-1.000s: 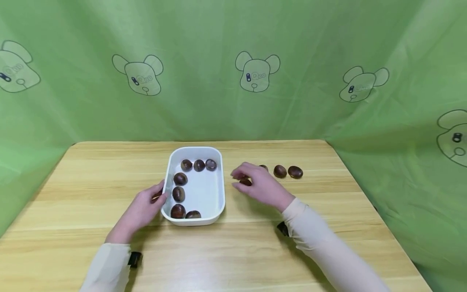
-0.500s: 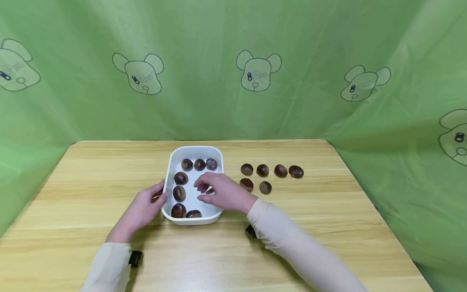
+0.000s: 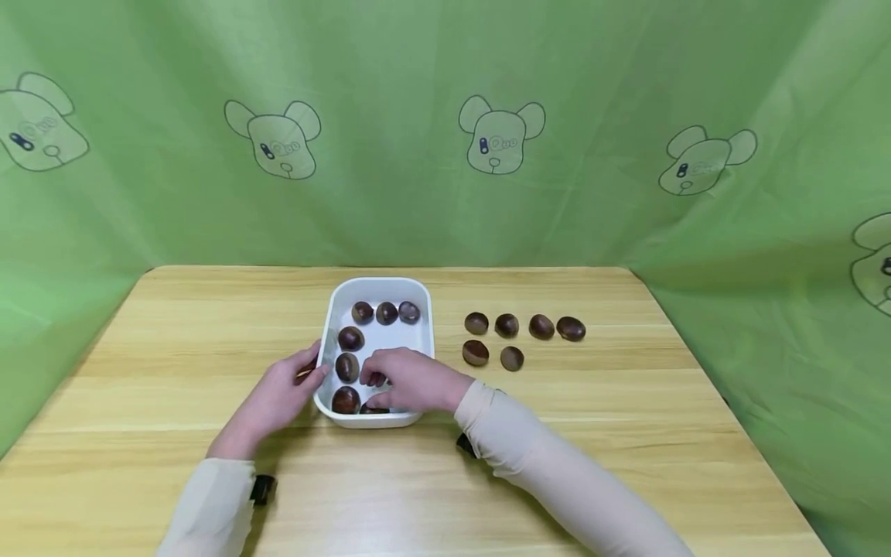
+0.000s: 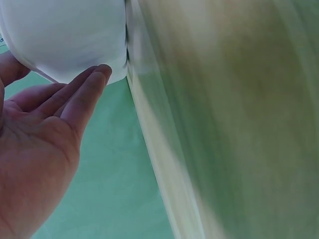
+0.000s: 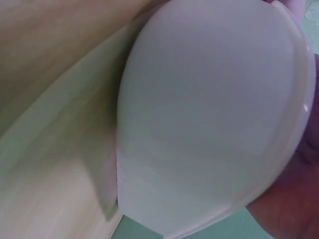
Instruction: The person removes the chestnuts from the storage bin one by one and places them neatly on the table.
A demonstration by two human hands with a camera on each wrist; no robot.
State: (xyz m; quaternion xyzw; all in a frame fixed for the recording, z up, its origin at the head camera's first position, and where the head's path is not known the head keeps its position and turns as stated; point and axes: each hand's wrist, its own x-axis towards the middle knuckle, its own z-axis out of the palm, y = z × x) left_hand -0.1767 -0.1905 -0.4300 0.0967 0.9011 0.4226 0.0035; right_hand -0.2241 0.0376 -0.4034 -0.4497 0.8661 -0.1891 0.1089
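My left hand point(image 3: 281, 394) grips the left wall of a white rectangular tray point(image 3: 426, 333): thumb over the rim, fingers flat along the outside, as the left wrist view also shows. Inside the tray, shiny brown chestnuts line the far end and left side, among them one at the near left corner point(image 3: 346, 401). My right hand point(image 3: 414, 381) reaches into the tray's near half, fingers bent downward around a chestnut that they almost entirely hide. Just under its thumb, another chestnut point(image 3: 376, 408) lies partly covered against the near wall. The tray's outer wall point(image 5: 209, 109) fills the right wrist view.
Right of the tray, several chestnuts lie on the wooden table point(image 3: 626, 433) in two rows, including one at the far right point(image 3: 571, 329) and one in the nearer row point(image 3: 511, 358). A green curtain point(image 3: 390, 209) with mouse drawings hangs behind and at the sides.
My right hand has carried a chestnut from the table leftward into the tray, then lower toward its near end. My left hand has kept its hold on the tray.
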